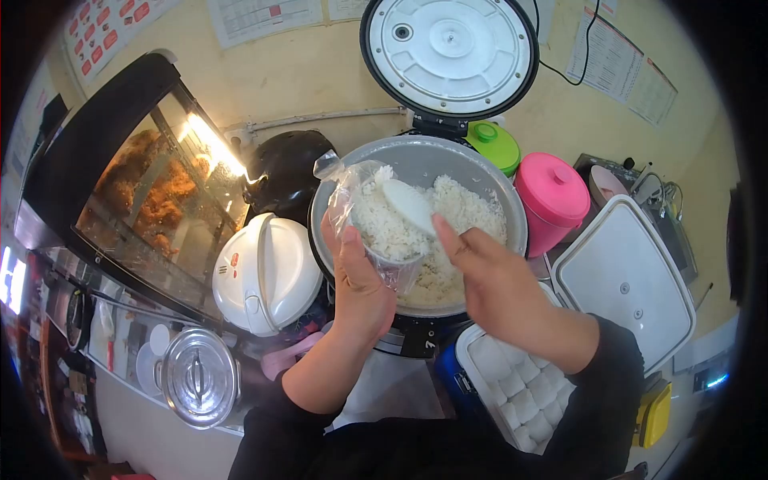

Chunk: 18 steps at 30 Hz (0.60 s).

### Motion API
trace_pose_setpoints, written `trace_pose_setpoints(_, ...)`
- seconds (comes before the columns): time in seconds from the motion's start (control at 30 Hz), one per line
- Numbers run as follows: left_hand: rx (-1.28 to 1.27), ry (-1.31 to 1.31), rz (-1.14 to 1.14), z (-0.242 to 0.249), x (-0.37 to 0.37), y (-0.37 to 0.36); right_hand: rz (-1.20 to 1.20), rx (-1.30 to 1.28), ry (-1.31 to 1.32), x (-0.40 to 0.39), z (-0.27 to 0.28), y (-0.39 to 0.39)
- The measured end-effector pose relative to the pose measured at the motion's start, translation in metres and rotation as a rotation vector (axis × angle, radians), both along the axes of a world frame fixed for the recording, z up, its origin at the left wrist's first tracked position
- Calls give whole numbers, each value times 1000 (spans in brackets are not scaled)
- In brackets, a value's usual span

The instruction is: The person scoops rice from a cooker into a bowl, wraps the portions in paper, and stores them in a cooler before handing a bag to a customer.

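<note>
My left hand (360,280) is wrapped around a cup lined with a clear plastic bag (342,190), tilted over the open rice cooker (510,192). White rice (380,220) fills the cup to its mouth. In my right hand (500,280) is a white rice paddle (408,206), its blade flat against the rice in the cup. Loose rice (472,204) lies in the cooker pot behind and below. The lid (452,52) of the cooker stands raised at the back. My fingers hide part of the cup and the paddle's handle.
At the left stand a lit glass display case (152,184) with fried food, a white cooker (268,272) and a steel pot (200,376). Right of the rice cooker are a pink container (552,192) and a green-lidded one (494,148). An open cooler (460,372) holds several wrapped white portions.
</note>
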<state>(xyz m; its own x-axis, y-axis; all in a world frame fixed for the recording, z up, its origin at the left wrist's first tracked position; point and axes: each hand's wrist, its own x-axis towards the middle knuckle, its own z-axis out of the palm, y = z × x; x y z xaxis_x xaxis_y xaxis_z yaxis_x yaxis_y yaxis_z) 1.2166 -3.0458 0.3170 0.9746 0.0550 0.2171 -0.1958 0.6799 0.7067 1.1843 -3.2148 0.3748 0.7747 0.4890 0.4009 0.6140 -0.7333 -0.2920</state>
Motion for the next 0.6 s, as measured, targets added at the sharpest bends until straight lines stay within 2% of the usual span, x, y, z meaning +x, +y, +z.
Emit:
trace_pose_setpoints(0.1,101,-20,40,7,-5,1,13,-171,21,-7,1,8)
trace_pose_setpoints(0.27,330,-62,82,1,3,16,72,-227,60,-2,8,4)
trace_pose_setpoints(0.3,258,-35,67,4,3,15,66,-223,52,3,11,1)
trace_pose_setpoints(0.4,103,11,4,13,5,15,-68,55,15,21,21,-13)
trace_pose_setpoints(0.5,52,39,-65,9,6,20,-62,367,426,19,34,-11)
trace_pose_setpoints(0.6,36,86,-133,11,3,17,45,508,544,23,13,2)
